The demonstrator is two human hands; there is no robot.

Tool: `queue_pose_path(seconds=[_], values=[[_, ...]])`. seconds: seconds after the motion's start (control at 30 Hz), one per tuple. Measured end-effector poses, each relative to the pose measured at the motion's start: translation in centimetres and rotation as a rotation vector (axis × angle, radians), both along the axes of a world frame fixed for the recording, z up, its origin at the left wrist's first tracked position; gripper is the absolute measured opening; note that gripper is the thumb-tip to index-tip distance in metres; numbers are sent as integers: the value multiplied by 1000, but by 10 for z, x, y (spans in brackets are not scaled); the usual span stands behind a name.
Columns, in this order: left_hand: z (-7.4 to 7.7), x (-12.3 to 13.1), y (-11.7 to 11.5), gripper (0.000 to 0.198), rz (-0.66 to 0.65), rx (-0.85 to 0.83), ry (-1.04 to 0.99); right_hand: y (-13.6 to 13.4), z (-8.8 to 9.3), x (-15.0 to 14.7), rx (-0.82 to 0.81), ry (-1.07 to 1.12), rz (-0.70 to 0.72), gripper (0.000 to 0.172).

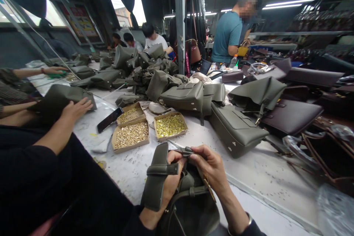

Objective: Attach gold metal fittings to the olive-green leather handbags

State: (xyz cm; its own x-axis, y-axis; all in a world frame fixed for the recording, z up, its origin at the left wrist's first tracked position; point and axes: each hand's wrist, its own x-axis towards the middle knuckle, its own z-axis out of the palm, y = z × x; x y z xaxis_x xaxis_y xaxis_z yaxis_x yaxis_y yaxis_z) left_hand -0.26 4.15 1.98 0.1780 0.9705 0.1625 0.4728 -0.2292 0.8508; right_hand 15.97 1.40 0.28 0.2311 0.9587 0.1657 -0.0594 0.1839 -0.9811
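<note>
A: Nearest you is the dark green bag [193, 212], its body just below both your hands. Your right hand [214, 167] pinches the small strap end [187, 151] between thumb and forefinger, and your left hand [170, 187] is curled, gripping the same piece from the other side.

B: How would you handle that best?

A: Pinch close to the tip, I'd say, so the piece lies flat and doesn't twist between your fingers. Let the wide flap [156, 186] rest across your left hand, away from your fingertips. Go easy on pressure; that material looks as if it could crease.

B: And what can't you count on seeing?

A: The bag's lower part is cut off below your wrists. The flap covers some of your left hand, and your fingers hide how the strap end is folded. The gold-coloured strip [210, 188] under your right palm is half covered: zip or trim, I can't tell.

B: Farther out?

A: Beyond your left hand, the near tray [131, 150] holds metal bits too small to make out singly. Past that, the heaped bags [155, 67] overlap too much to count.
</note>
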Motion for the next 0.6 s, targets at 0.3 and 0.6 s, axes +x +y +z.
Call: queue_pose_path(seconds=[0.3,0.6], values=[[1,1,3,26,-8,18,-27,-1,4,4,68,-179,-23,9],[5,7,1,8,121,519,50,0,9,4,129,-134,9,10]])
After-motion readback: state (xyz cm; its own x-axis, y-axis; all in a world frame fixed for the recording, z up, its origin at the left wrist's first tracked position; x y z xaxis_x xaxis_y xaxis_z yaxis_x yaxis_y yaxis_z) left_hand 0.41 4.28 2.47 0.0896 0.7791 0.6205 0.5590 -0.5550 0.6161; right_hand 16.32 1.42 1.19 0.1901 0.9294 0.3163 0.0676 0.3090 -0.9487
